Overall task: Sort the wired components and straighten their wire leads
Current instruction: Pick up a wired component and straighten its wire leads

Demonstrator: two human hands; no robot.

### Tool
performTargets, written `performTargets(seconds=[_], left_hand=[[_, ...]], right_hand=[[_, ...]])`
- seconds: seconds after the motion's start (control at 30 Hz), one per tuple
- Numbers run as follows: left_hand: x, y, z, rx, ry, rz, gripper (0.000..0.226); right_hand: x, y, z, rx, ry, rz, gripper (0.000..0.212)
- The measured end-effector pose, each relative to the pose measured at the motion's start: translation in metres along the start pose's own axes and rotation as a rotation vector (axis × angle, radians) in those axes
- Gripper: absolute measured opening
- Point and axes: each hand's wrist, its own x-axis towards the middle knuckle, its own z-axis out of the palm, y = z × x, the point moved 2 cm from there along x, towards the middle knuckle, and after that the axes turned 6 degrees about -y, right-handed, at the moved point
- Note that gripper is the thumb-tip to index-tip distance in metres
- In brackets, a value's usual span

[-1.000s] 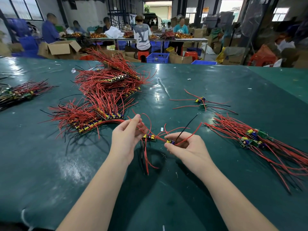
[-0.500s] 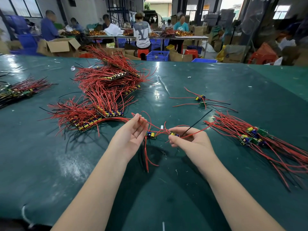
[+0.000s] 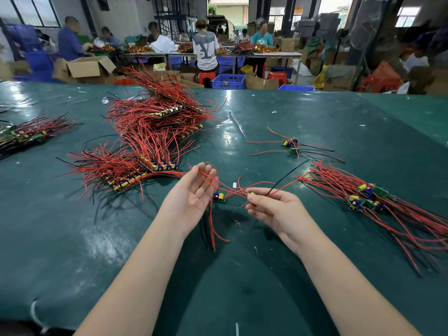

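Observation:
My right hand (image 3: 274, 209) pinches a small circuit board with a yellow capacitor (image 3: 251, 194); its red and black leads fan out to the upper right. My left hand (image 3: 191, 192) is held palm up with fingers relaxed, and red leads run across its fingertips. A second small board (image 3: 220, 197) hangs between the two hands, its red wires (image 3: 212, 229) trailing toward me onto the green table (image 3: 72, 238). Sorted boards with straight leads (image 3: 368, 197) lie to the right. A large tangled heap of boards (image 3: 150, 137) sits to the upper left.
Two loose boards with wires (image 3: 291, 145) lie beyond my right hand. Another batch (image 3: 26, 135) rests at the table's far left. Past the far edge are cardboard boxes (image 3: 87, 67), blue crates (image 3: 229, 81), red stools and several people at benches.
My left hand has opened from a pinch on the red leads into a palm-up, relaxed pose. My right hand keeps its pinch on the board and has barely shifted.

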Motion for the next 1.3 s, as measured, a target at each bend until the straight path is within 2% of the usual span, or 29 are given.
performTargets(seconds=[0.2, 0.33, 0.47, 0.57, 0.73, 0.83, 1.13, 1.3], left_hand=[[0.002, 0.0, -0.002, -0.005, -0.006, 0.076, 0.013], [0.001, -0.003, -0.002, 0.008, 0.047, 0.174, 0.011], [0.0, 0.0, -0.001, 0.154, 0.024, 0.271, 0.012], [-0.002, -0.002, 0.002, 0.263, 0.015, 0.23, 0.012], [-0.005, -0.003, 0.004, 0.25, -0.063, 0.149, 0.012], [-0.004, -0.002, 0.003, 0.257, -0.124, 0.117, 0.014], [-0.004, -0.003, 0.008, 0.212, -0.247, 0.104, 0.034], [-0.004, -0.003, 0.007, 0.244, -0.227, 0.151, 0.027]], right_hand=[[0.0, -0.004, 0.0, 0.149, -0.04, 0.084, 0.009], [-0.001, -0.004, 0.004, 0.238, -0.12, 0.182, 0.017], [-0.003, -0.003, 0.003, 0.26, -0.124, 0.219, 0.02], [-0.001, -0.004, -0.001, 0.269, -0.062, 0.203, 0.018], [0.0, -0.001, -0.002, 0.176, 0.003, 0.155, 0.01], [0.001, -0.002, -0.004, 0.22, 0.033, 0.146, 0.008], [-0.001, -0.004, 0.0, 0.371, 0.001, 0.236, 0.021], [-0.002, -0.003, 0.002, 0.343, -0.02, 0.24, 0.019]])
